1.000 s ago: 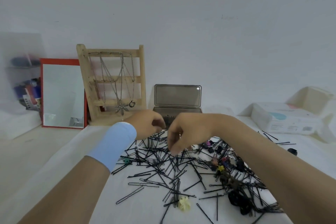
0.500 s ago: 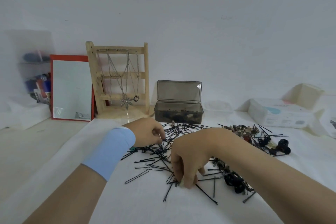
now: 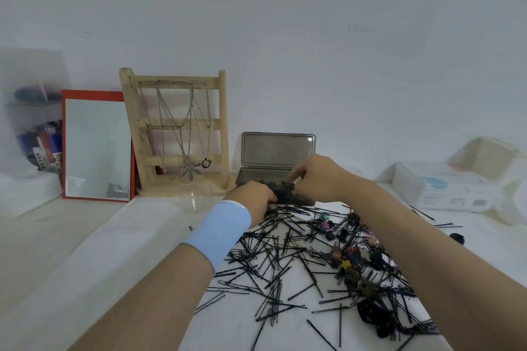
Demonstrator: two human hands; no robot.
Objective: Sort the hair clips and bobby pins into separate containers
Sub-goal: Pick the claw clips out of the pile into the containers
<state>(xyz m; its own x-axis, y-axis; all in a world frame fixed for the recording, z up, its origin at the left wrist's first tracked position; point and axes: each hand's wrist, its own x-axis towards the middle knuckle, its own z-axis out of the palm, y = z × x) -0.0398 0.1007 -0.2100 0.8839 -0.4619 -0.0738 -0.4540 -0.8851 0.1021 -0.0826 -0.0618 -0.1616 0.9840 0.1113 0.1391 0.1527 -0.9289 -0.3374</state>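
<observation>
Black bobby pins [image 3: 279, 253] lie in a loose heap on the white table, with small coloured hair clips [image 3: 346, 263] mixed in along the heap's right side. A grey box [image 3: 302, 202] stands behind the heap, its lid [image 3: 278, 148] raised and dark clips inside. My right hand [image 3: 319, 177] hovers over the box and pinches a small pale clip [image 3: 296, 180]. My left hand [image 3: 253, 199], with a light blue band at the wrist, sits at the box's front edge, its fingers curled into the pins there.
A red-framed mirror [image 3: 97, 145] and a wooden jewellery stand [image 3: 174, 128] with necklaces lean against the wall at the left. A tissue pack [image 3: 445, 188] and a white bin [image 3: 490, 151] are at the right. One black clip [image 3: 457, 237] lies apart.
My right hand picked a pale clip from the near edge of the heap and carried it up over the grey box. My left hand shifted toward the box front.
</observation>
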